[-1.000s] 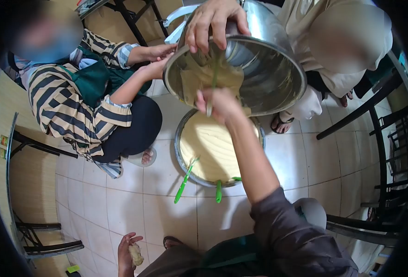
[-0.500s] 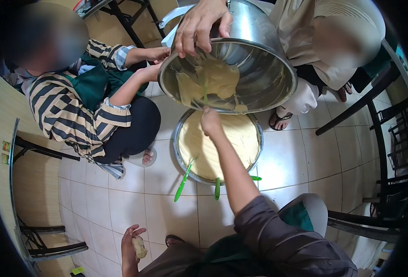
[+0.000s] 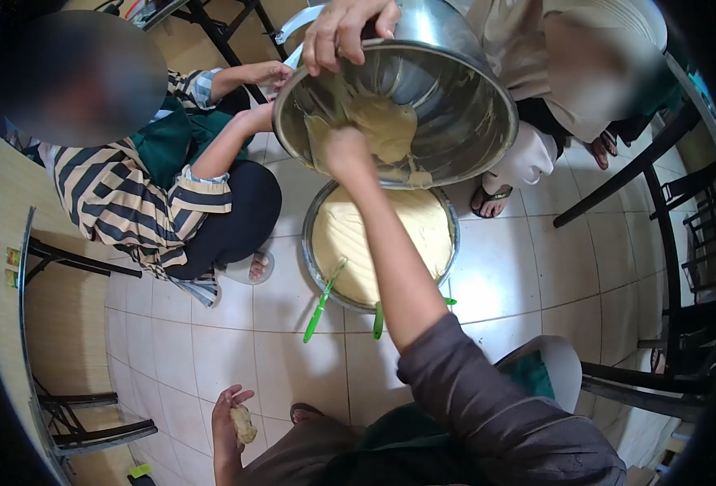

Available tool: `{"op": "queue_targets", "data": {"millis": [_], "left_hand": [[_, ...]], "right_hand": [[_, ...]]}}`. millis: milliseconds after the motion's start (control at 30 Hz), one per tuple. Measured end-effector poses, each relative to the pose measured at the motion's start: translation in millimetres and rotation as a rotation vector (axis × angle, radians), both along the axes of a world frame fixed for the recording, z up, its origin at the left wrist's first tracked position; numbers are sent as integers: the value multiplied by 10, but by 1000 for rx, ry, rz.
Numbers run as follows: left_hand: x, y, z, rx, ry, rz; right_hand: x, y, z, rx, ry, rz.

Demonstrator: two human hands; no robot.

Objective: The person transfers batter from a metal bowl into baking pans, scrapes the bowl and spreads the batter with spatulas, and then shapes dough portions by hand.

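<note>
My right hand [image 3: 343, 151] reaches into a tilted steel bowl [image 3: 463, 105] and presses against the pale yellow batter [image 3: 386, 125] stuck to its wall. The fingers are closed around a scraper, which the hand hides. Another person's hand [image 3: 340, 32] grips the bowl's upper rim. Under the bowl, a round pan [image 3: 316, 267] on the floor is filled with the same batter. Low at the frame's bottom, my left hand [image 3: 230, 421] cups a small lump of dough [image 3: 242, 424].
Two green-handled spatulas [image 3: 319, 306] [image 3: 378, 321] rest on the pan's near rim. A person in a striped shirt [image 3: 131, 194] crouches at the left, a person in beige [image 3: 568, 57] at the right. Black chair legs [image 3: 617, 186] stand right, a table edge [image 3: 26, 267] left.
My right hand has moved up and left, from the bowl's lower lip deeper onto the batter inside. The bowl has shifted slightly up and left. My left hand still holds the dough lump.
</note>
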State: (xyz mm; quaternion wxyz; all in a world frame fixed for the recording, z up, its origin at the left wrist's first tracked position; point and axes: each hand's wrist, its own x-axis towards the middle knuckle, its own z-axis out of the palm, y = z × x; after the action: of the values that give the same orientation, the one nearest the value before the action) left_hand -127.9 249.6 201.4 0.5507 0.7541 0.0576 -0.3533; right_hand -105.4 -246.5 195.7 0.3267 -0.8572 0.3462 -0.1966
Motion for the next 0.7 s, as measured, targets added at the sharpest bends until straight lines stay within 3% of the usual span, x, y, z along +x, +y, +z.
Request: {"op": "queue_targets", "data": {"millis": [33, 100, 200, 300, 333, 400, 467, 567, 700], "left_hand": [[3, 40, -23, 5, -9, -1], [39, 152, -76, 12, -33, -9], [44, 228, -108, -29, -67, -18], [-71, 199, -87, -52, -57, -13], [-90, 223, -117, -57, -54, -8], [-70, 296, -122, -58, -49, -8], [-106, 291, -152, -73, -68, 34], [-109, 256, -226, -75, -100, 32], [-69, 257, -145, -64, -63, -15]], "right_hand": [[181, 116, 161, 303, -182, -202], [954, -129, -644, -3, -249, -231], [444, -65, -1072, -92, 66, -78], [0, -139, -338, -214, 339, 161], [186, -134, -278, -31, 0, -80], [633, -157, -26, 43, -124, -124], [871, -254, -278, -215, 114, 3], [721, -10, -807, 49, 110, -207], [-49, 170, -94, -309, 416, 249]]}}
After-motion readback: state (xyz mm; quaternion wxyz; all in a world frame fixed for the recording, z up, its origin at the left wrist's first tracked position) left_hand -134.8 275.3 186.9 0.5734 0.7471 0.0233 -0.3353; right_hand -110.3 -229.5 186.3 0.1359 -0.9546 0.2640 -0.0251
